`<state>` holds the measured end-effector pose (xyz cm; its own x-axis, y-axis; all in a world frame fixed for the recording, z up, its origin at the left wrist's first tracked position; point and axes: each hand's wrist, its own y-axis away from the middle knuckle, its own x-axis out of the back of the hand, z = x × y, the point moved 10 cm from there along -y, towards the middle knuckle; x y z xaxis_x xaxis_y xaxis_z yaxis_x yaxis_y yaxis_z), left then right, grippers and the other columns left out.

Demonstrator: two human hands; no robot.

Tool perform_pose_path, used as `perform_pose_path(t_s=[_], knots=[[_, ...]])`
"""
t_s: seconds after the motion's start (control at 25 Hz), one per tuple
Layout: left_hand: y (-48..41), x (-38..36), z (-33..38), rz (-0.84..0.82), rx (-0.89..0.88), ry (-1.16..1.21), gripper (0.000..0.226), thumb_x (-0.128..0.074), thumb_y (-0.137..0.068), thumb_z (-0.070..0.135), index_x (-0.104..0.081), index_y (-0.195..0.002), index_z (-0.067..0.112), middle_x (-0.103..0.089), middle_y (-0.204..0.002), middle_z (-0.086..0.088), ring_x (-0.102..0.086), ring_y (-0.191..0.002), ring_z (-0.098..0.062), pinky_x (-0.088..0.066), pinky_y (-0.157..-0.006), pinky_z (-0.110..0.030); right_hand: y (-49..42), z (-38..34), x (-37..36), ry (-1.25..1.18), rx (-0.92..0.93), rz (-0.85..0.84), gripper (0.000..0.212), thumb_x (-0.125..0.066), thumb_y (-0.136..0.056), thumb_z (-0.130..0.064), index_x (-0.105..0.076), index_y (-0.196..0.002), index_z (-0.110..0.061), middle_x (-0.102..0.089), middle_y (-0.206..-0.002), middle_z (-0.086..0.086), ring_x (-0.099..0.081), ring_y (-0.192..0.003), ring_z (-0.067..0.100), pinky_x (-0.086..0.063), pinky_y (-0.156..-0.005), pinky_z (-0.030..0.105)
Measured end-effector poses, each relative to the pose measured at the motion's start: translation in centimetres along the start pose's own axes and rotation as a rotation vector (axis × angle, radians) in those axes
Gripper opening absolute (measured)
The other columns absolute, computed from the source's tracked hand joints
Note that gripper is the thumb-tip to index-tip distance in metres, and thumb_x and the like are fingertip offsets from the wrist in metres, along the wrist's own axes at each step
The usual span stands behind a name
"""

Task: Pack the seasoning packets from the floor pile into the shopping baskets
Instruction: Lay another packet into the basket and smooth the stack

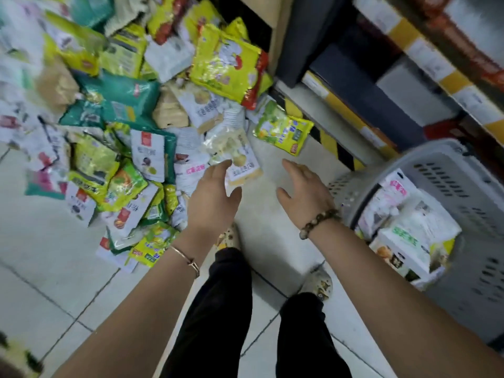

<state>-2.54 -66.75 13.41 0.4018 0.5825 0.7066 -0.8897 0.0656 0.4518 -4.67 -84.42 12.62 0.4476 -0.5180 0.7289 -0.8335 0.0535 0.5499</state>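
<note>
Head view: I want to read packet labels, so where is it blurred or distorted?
In the head view, motion blur smears the pile's upper-left packets and the shelf labels; packets near the left hand are sharper; wide-angle distortion bows the grey basket rim; lighting is even, with soft shadows on the floor.

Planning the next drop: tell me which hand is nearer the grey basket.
Right. The right hand is just beside the basket rim; the left hand is farther off, at the packet pile.

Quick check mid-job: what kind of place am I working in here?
Probably a shop aisle, perhaps a supermarket: shelving with price-label strips runs along the right, a grey shopping basket stands on the tiled floor, and retail seasoning packets are heaped to its left.
</note>
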Motion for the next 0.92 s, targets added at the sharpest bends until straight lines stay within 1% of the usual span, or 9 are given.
perform_pose_path(t_s=[0.12,0.2,0.32,0.44,0.52,0.64,0.72,0.8,0.92], knots=[[-1.9,1.8,-6.4,-0.011,0.098,-0.005,0.055,-0.059,-0.09,0.02,-0.04,-0.141,0.018,-0.045,-0.141,-0.007,-0.047,-0.124,-0.027,-0.045,-0.091,-0.039,-3.1,-2.2,-2.8,0.018,-0.044,-0.064,0.056,-0.05,-0.092,-0.03,-0.031,-0.143,-0.021,-0.038,-0.145,0.003,-0.037,-0.13,0.024,-0.037,-0.1,0.038],[-3.0,1.8,-10.5,-0.025,0.175,0.009,0.055,-0.059,-0.09,0.02,-0.039,-0.141,0.017,-0.045,-0.14,-0.009,-0.047,-0.124,-0.027,-0.044,-0.09,-0.038,-5.3,-2.4,-4.5,-0.023,-0.099,-0.074,0.054,-0.054,-0.09,-0.03,-0.037,-0.14,-0.02,-0.042,-0.141,0.003,-0.041,-0.127,0.025,-0.04,-0.097,0.039],[-4.7,0.2,-16.3,-0.07,0.302,0.031,0.054,-0.059,-0.091,0.022,-0.04,-0.14,0.015,-0.045,-0.14,-0.011,-0.048,-0.123,-0.03,-0.043,-0.092,-0.039,-8.5,-1.1,-7.6,-0.109,-0.231,-0.111,0.052,-0.058,-0.087,-0.027,-0.043,-0.136,-0.018,-0.049,-0.137,0.005,-0.046,-0.124,0.026,-0.04,-0.098,0.036],[-5.9,-2.5,-20.5,-0.164,0.381,0.035,0.055,-0.06,-0.09,0.021,-0.04,-0.14,0.014,-0.044,-0.141,-0.012,-0.046,-0.124,-0.033,-0.044,-0.095,-0.043,-11.0,1.1,-10.6,-0.169,-0.388,-0.173,0.053,-0.06,-0.087,-0.028,-0.043,-0.136,-0.016,-0.051,-0.134,0.008,-0.049,-0.122,0.026,-0.039,-0.096,0.032],[-6.6,-4.0,-22.9,-0.212,0.436,0.046,0.056,-0.061,-0.088,0.021,-0.041,-0.139,0.013,-0.046,-0.14,-0.013,-0.047,-0.123,-0.033,-0.045,-0.094,-0.04,-12.7,2.0,-11.8,-0.231,-0.455,-0.173,0.053,-0.061,-0.086,-0.027,-0.044,-0.134,-0.013,-0.054,-0.131,0.009,-0.05,-0.118,0.026,-0.038,-0.094,0.029],[-7.1,-5.7,-26.2,-0.215,0.582,0.14,0.053,-0.063,-0.087,0.02,-0.045,-0.135,0.009,-0.053,-0.133,-0.015,-0.053,-0.116,-0.033,-0.04,-0.08,-0.029,-15.3,2.7,-13.3,-0.267,-0.491,-0.179,0.053,-0.061,-0.085,-0.027,-0.044,-0.134,-0.013,-0.054,-0.128,0.009,-0.05,-0.118,0.026,-0.037,-0.094,0.029],[-7.8,-7.3,-28.5,-0.194,0.662,0.214,0.05,-0.065,-0.086,0.02,-0.048,-0.131,0.007,-0.056,-0.128,-0.016,-0.054,-0.113,-0.031,-0.035,-0.077,-0.025,-17.4,3.2,-14.8,-0.254,-0.479,-0.183,0.055,-0.063,-0.085,-0.027,-0.044,-0.134,-0.012,-0.055,-0.128,0.01,-0.05,-0.118,0.027,-0.038,-0.093,0.03],[-9.2,-9.2,-30.6,-0.178,0.715,0.278,0.051,-0.067,-0.085,0.022,-0.049,-0.131,0.005,-0.056,-0.129,-0.017,-0.054,-0.114,-0.031,-0.036,-0.079,-0.026,-19.5,4.1,-16.4,-0.227,-0.476,-0.175,0.055,-0.064,-0.084,-0.028,-0.045,-0.133,-0.012,-0.056,-0.127,0.01,-0.051,-0.117,0.027,-0.038,-0.094,0.031],[-12.2,-12.7,-33.4,-0.177,0.723,0.311,0.062,-0.069,-0.084,0.027,-0.044,-0.137,0.005,-0.052,-0.134,-0.016,-0.05,-0.121,-0.032,-0.041,-0.093,-0.033,-23.1,5.9,-19.6,-0.193,-0.47,-0.178,0.06,-0.067,-0.082,-0.03,-0.043,-0.134,-0.011,-0.055,-0.129,0.012,-0.051,-0.118,0.029,-0.039,-0.098,0.034]])
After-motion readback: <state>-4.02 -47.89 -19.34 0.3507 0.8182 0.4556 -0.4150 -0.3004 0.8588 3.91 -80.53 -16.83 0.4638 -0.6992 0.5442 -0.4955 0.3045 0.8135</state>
